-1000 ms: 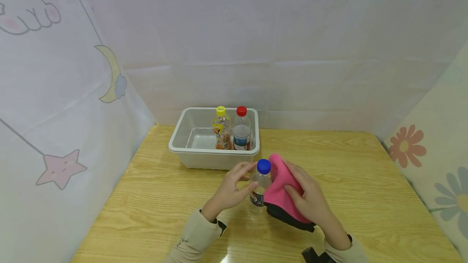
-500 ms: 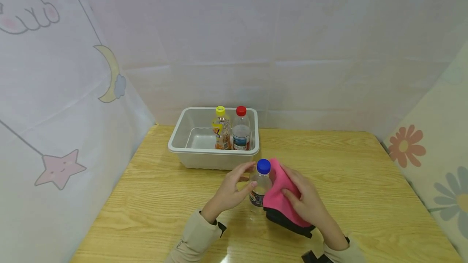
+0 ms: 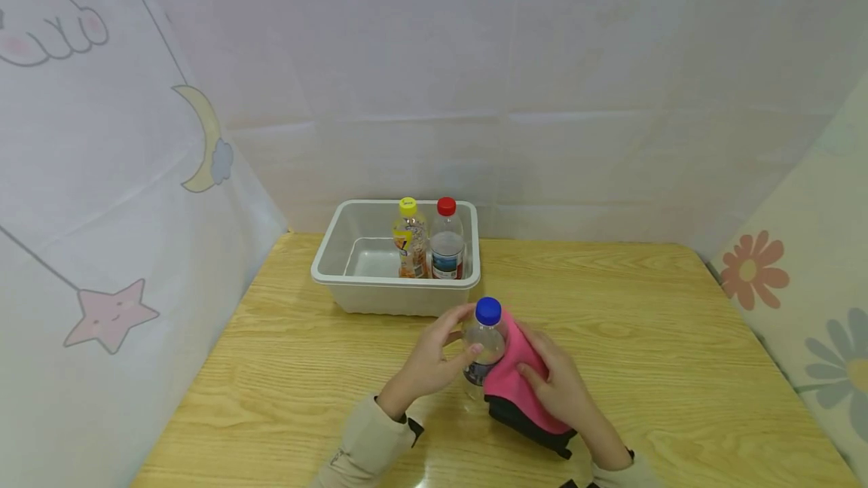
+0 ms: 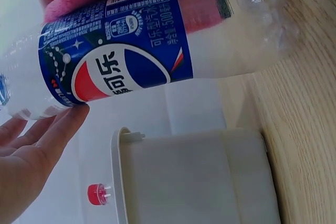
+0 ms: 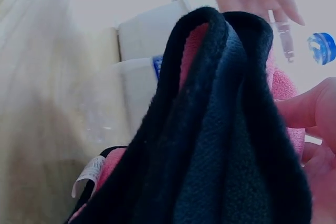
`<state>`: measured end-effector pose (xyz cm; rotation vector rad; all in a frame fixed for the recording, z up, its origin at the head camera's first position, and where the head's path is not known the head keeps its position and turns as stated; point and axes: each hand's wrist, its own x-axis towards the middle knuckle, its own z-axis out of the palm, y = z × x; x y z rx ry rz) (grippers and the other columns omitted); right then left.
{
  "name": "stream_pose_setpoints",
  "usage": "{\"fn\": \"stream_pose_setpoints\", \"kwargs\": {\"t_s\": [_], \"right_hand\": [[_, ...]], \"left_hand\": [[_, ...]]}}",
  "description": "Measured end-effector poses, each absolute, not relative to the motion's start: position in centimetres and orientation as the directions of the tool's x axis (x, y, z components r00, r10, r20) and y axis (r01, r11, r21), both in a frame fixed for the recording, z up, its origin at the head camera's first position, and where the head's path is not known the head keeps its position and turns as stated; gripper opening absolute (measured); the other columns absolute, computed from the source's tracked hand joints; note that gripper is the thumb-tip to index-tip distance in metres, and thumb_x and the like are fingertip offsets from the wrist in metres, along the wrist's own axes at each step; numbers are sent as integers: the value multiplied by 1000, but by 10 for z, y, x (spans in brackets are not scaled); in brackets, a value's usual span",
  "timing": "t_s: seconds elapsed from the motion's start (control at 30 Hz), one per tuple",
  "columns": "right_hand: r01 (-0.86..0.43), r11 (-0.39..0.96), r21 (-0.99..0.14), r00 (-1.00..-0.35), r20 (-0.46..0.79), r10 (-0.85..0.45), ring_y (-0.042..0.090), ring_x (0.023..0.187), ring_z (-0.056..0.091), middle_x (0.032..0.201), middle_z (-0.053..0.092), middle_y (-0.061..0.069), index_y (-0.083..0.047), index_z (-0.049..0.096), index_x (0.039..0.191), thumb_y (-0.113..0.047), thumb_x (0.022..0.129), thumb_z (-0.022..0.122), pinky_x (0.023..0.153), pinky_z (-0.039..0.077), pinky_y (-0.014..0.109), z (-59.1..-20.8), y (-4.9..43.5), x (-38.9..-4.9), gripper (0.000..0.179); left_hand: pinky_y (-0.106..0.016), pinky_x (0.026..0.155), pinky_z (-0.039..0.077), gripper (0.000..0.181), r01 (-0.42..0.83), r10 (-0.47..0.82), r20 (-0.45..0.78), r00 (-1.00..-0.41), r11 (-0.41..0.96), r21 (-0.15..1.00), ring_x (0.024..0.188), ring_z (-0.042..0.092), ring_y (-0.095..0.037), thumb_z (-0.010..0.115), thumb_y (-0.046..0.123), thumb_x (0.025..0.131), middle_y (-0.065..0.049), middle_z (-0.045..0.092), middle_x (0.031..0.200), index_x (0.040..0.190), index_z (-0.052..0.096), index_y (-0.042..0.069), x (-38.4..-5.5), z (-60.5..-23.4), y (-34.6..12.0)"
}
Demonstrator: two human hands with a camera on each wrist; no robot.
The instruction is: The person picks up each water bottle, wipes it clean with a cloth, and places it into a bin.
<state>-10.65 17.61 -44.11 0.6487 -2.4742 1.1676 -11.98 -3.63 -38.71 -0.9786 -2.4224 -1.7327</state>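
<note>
A clear plastic cola bottle [image 3: 478, 374] with a blue cap stands upright on the wooden table, its blue label facing the left wrist camera. My left hand [image 3: 434, 356] holds its upper part, thumb on the near side and fingers on the far side. With my right hand [image 3: 557, 379] I grip a pink cloth [image 3: 517, 390] with a dark edge and press it against the bottle's right side. In the right wrist view the dark border of the cloth [image 5: 210, 129] hides much of the bottle.
Behind the hands stands a pale grey plastic tub [image 3: 400, 298]. Inside it, upright, are a yellow-capped bottle [image 3: 411, 243] and a red-capped bottle [image 3: 447, 247]. Printed sheets hang along the left, back and right of the table [image 3: 610, 300].
My right hand and the cloth have slid down along the bottle, a little toward me and leftward. The left hand and the bottle have barely shifted.
</note>
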Motion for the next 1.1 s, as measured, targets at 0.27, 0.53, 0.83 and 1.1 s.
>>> {"fn": "stream_pose_setpoints", "kwargs": {"t_s": [0.27,0.53,0.83,1.1], "right_hand": [[-534,549,-643,-842,465,-274,30,99,58,114,59,17,4,48,127,17,70,66,78,51,43,-458,173,-107,61],[-524,561,-640,-850,438,-294,31,101,57,116,57,19,5,48,126,15,71,66,79,50,45,-465,171,-108,59],[-498,593,-633,-862,437,-258,28,99,58,113,59,15,2,51,125,14,72,68,78,50,46,-458,177,-106,58],[-550,600,-581,-817,523,-242,28,97,58,114,59,16,0,49,127,14,70,69,74,51,44,-436,189,-109,61]], "left_hand": [[-47,92,43,52,493,478,349,-806,215,843,120,42,-34,59,0,86,-22,42,133,132,38,-7,-118,-386,-34],[-49,90,43,55,469,446,332,-831,241,850,118,44,-32,67,4,81,-19,44,128,130,42,-3,-118,-387,-33],[-44,90,46,59,466,421,335,-843,258,846,117,44,-29,71,7,79,-13,44,124,132,45,5,-132,-417,-33],[-33,90,46,63,472,418,345,-840,253,844,110,47,-19,71,17,80,-4,47,120,136,41,13,-136,-424,-34]]}}
